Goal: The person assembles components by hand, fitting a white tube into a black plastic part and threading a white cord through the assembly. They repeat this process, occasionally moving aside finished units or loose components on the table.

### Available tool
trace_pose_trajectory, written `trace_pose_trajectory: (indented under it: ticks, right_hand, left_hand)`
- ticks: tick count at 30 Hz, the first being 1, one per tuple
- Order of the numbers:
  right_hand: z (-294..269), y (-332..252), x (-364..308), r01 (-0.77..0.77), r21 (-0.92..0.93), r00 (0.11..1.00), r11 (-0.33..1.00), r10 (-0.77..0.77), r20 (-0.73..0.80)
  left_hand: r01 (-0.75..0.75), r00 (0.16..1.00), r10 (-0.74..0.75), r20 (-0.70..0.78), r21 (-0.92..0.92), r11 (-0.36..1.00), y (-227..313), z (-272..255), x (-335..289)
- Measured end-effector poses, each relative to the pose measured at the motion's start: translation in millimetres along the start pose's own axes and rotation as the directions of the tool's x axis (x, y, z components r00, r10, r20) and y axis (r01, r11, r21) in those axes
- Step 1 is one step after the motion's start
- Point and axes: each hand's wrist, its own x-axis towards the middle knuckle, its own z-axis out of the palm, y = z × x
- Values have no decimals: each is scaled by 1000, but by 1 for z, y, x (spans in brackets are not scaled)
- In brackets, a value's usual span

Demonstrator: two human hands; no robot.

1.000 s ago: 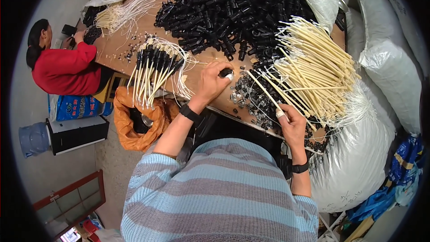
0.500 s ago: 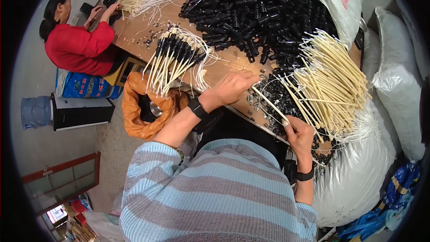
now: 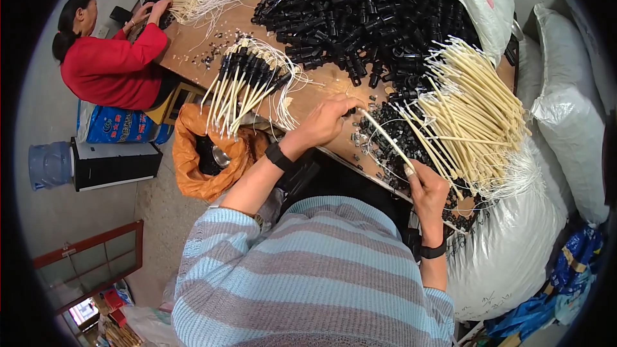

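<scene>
A thin cream tube [image 3: 387, 138] runs between my two hands, slightly bowed. My left hand [image 3: 328, 121] is closed at its far end, where a small dark piece shows by the fingertips; its kind is too small to make out. Thumb and fingers of my right hand [image 3: 429, 191] pinch the near end. Small black clips or fittings [image 3: 385, 122] lie loose on the table beneath the tube. Right of them rests a big bundle of similar cream tubes [image 3: 479, 115] with white wires. Finished-looking tubes with black sockets [image 3: 244, 80] lie to the left of my left hand.
A large heap of black sockets [image 3: 366, 13] covers the far part of the wooden table [image 3: 193, 58]. White sacks [image 3: 569, 103] crowd the right side. An orange bag [image 3: 189, 173] stands open left of my left forearm. A co-worker in red [image 3: 116, 71] handles tubes at the far left.
The tube has gone from straight to slightly bowed. My left hand has shifted a little left and turned, and a dark piece now shows at its fingertips. My right hand stays nearly in place.
</scene>
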Motion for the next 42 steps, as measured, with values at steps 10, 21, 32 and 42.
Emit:
trace_pose_trajectory:
  ticks: [10,21,32,42]
  right_hand:
    - [15,-13,18,187,-352,982,917,-170,79]
    - [22,19,40,-210,232,976,950,190,105]
    - [-10,10,46,-46,824,978,564,-144,153]
    - [39,-9,30,94,3,990,996,-94,103]
  left_hand:
    - [-403,893,371,254,88,911,35,13,1]
    - [-210,977,212,35,343,915,32,26,-20]
    - [167,980,-146,-135,160,973,-6,18,-20]
    - [376,922,-387,29,-309,874,31,45,-7]
